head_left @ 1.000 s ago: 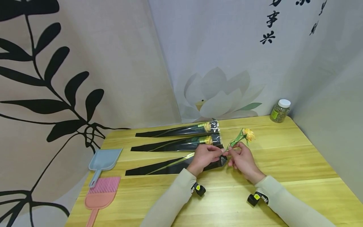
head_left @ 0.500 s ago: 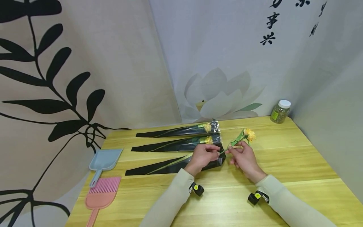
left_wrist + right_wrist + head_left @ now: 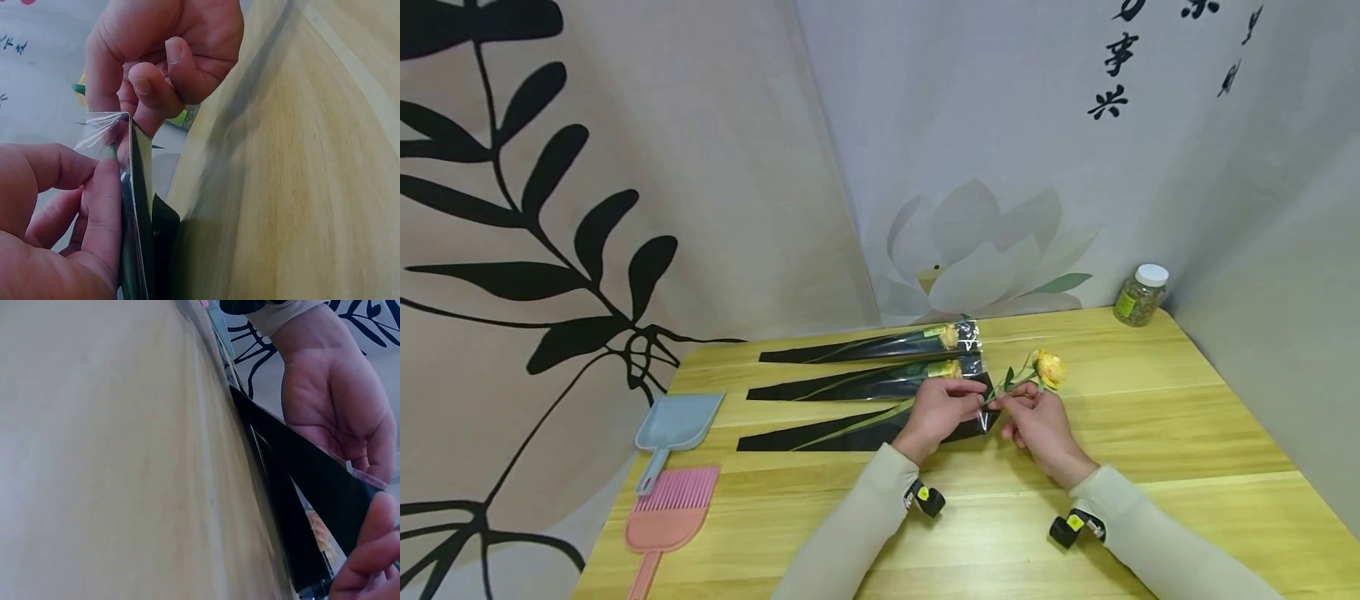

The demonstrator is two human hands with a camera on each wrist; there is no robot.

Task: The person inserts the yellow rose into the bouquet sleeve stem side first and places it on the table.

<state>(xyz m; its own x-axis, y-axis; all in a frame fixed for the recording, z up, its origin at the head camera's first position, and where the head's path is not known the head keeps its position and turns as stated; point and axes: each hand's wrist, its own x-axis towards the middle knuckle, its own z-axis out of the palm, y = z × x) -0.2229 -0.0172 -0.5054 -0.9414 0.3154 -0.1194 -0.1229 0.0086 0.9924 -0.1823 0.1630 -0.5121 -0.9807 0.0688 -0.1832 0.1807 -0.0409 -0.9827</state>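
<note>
My right hand pinches the green stem of a yellow artificial flower, its bloom pointing to the right. The stem's lower part enters the mouth of a long, tapering black flower sleeve. At that mouth, my left hand pinches the sleeve's clear film between thumb and finger. From the left wrist, the dark sleeve edge runs beside the left hand, with the right hand beyond the opening. In the right wrist view, the black sleeve rises at a slant off the table.
Behind lie two more black sleeves, the middle one and the far one, each with a yellow flower inside. A blue dustpan and a pink brush lie at the left. A lidded jar stands at the back right.
The flower has shifted left and slightly down toward the sleeve, with the right hand moving a little left. The sleeve's narrow end has moved slightly up and right.
</note>
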